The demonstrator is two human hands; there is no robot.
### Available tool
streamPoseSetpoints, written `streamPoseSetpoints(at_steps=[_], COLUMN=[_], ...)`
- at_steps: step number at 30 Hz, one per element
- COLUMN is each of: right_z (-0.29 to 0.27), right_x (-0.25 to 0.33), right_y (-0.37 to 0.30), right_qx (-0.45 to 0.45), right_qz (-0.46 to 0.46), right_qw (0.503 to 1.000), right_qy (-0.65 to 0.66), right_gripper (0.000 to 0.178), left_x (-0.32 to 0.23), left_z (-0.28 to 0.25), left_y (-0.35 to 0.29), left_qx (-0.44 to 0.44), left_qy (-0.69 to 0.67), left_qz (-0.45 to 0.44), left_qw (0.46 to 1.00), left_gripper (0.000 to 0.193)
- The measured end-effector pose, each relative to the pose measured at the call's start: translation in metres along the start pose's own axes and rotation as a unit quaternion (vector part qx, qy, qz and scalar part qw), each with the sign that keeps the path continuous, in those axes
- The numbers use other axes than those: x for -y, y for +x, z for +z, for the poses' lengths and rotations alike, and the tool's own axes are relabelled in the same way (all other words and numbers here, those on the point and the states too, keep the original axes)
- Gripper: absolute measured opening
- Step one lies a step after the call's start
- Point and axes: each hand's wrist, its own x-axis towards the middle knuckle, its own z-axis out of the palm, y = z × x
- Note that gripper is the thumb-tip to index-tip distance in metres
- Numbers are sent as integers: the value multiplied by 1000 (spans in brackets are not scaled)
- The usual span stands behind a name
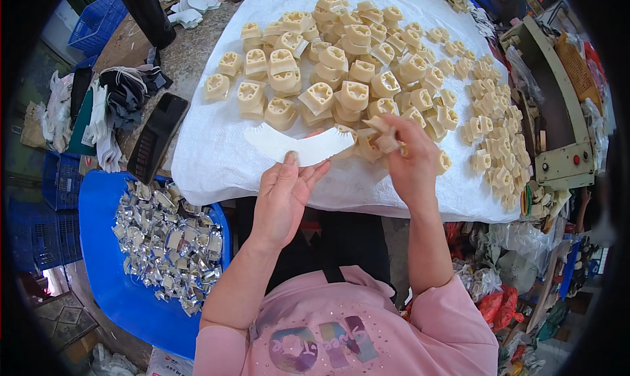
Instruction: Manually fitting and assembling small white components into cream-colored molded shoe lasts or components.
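Note:
In my left hand point(283, 199) is a curved white strip with notched ends point(292, 147), pinched under the thumb at its lower edge. The strip is held just above the near edge of the piled beige plastic pieces point(318, 97). My right hand point(415, 159), a little to the right, is closed on a beige plastic piece point(386, 140); motion blurs it, so its exact shape is hard to make out. Those in the pile are short, hollow and rounded, many wrapped around the side with a pale strip. They stand on a table covered with white woven sheeting point(210, 159).
At left, a blue tub point(102, 245) holds many silvery and beige pieces. Beside the table lie a black slotted case point(157, 136), gloves point(102, 123) and a dark cylinder point(147, 15). More beige pieces point(495, 126) sit at right, near a green-grey machine frame point(558, 100).

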Motion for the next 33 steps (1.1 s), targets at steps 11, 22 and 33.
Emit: streamPoseSetpoints(at_steps=[11, 22, 33], right_z=[6, 59, 59], right_x=[46, 69, 69], right_y=[-25, -41, -42], right_qx=[2, -83, -81], right_qz=[-137, -295, -296], right_qw=[947, 904, 912], right_qy=[290, 298, 274], right_gripper=[30, 47, 50], left_x=[-4, -17, -14], left_z=[-20, -4, -3], left_y=[-29, -61, -67], left_qx=[-55, -44, -27], left_qy=[41, -51, 13], left_qz=[40, 53, 67], left_qw=[997, 996, 997], left_gripper=[36, 39, 43])
